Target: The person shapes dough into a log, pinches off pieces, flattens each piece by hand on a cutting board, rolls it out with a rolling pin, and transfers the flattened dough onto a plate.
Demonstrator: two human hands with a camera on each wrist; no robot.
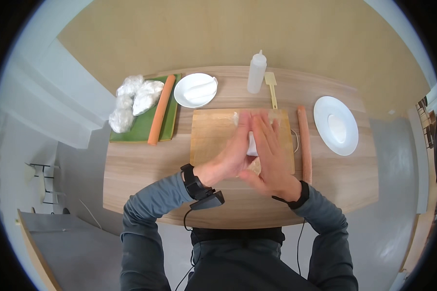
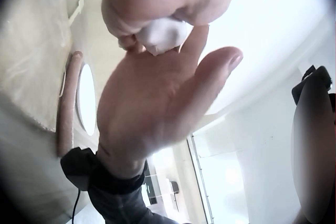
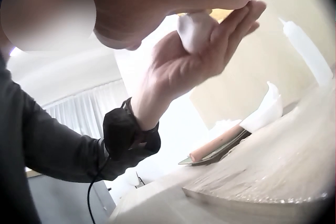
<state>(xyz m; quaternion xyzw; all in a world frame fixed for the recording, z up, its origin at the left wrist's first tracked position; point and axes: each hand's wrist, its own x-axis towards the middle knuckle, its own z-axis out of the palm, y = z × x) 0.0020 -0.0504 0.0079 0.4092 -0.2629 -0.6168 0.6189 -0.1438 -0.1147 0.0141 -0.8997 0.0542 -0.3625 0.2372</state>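
A white lump is pressed between two flat palms held above the board. The left hand and the right hand meet with fingers straight and pointing away from the person. Neither hand curls round the lump; they sandwich it. In the left wrist view the lump shows at the heel of the left hand, against the right palm, whose fingers spread open. In the right wrist view the lump sits on the open left palm with the right hand on top.

From above only a sliver of the lump shows between the palms, running roughly along the line of the fingers, away from the person. It lies between both hands alike, so neither is nearer. What the lump is made of cannot be told.

The board lies at the middle of the tabletop, wrapped in clear film. Just beside its right edge lies a long sausage, parallel to that edge. Further right, near the table's right edge, is a white plate. At the far edge stand a squeeze bottle and a small spatula. Left of them sits a bowl holding something white. Toward the far left corner a green tray carries wrapped bundles and a second sausage lying lengthwise.
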